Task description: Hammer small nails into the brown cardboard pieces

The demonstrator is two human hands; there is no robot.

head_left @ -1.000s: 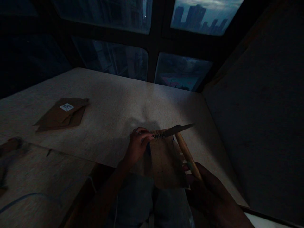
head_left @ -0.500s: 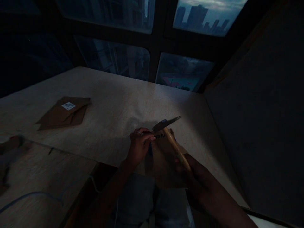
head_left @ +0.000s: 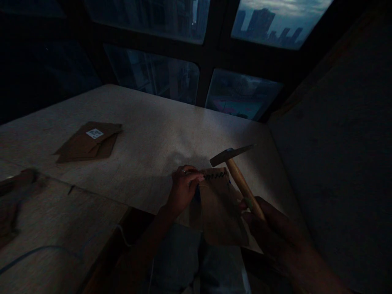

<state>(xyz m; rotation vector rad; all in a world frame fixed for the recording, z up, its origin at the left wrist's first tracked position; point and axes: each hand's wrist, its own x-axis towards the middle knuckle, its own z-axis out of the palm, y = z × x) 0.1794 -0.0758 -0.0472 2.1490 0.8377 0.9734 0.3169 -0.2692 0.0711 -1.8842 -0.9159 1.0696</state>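
hammer (head_left: 240, 181) in my right hand (head_left: 268, 228), left hand (head_left: 183, 190) at the brown sheet (head_left: 216, 212)

through the head camera i see a dim scene. my right hand is wrapped around the hammer's wooden handle; the hammer's metal head (head_left: 226, 155) shows just past the brown sheet's far edge. the brown sheet lies at the near edge of the surface (head_left: 147, 134), its near end showing against the lap (head_left: 177, 257). a row of small dark marks (head_left: 216, 175) runs along its far edge. my left hand has thumb and fingers drawn together at the left end of that row; i cannot tell whether they pinch anything. a ring (head_left: 183, 171) shows on one finger.

well off to the left, brown flat pieces (head_left: 76, 149) lie stacked, a white label (head_left: 94, 133) on top. a blue cable (head_left: 43, 248) curves nearer me, lower left. windows (head_left: 245, 94) stand behind the surface, and a dark wall (head_left: 333, 114) rises on the right.
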